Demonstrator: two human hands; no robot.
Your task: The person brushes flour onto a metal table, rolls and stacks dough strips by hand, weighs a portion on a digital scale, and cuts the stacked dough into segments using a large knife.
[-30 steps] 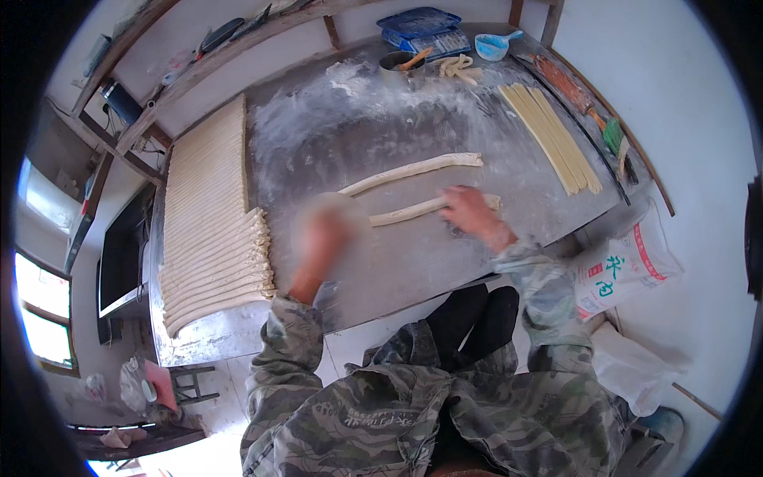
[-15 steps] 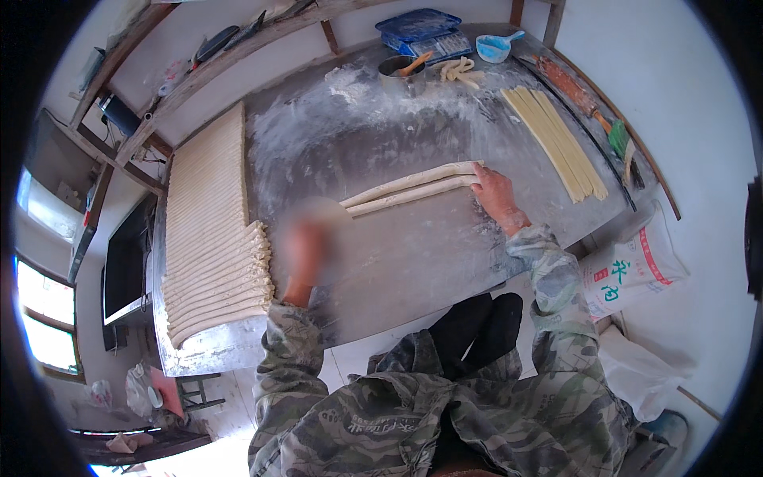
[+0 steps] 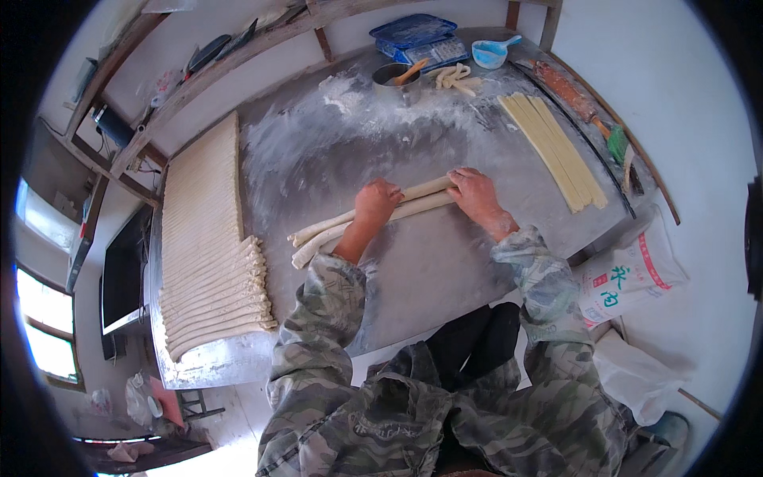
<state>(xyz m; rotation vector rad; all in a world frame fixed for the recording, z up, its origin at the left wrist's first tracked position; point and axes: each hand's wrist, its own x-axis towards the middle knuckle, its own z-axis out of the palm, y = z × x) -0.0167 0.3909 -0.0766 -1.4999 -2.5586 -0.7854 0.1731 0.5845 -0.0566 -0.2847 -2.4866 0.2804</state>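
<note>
Both hands press palm-down on two long pale ropes of dough [image 3: 373, 219] lying side by side across the middle of the floured grey metal bench [image 3: 445, 270]: the left hand [image 3: 377, 202] rests mid-length, the right hand [image 3: 474, 194] covers their right ends, fingers flat rather than clamped. A stack of finished pale dough strips [image 3: 208, 254] fills the bench's left side; flat yellowish strips [image 3: 555, 148] lie far right.

We have bare floured desk [image 3: 445, 262] ahead and behind our hands; stacked dough strips [image 3: 211, 262] block the left, cut strips [image 3: 552, 147] the right.
</note>
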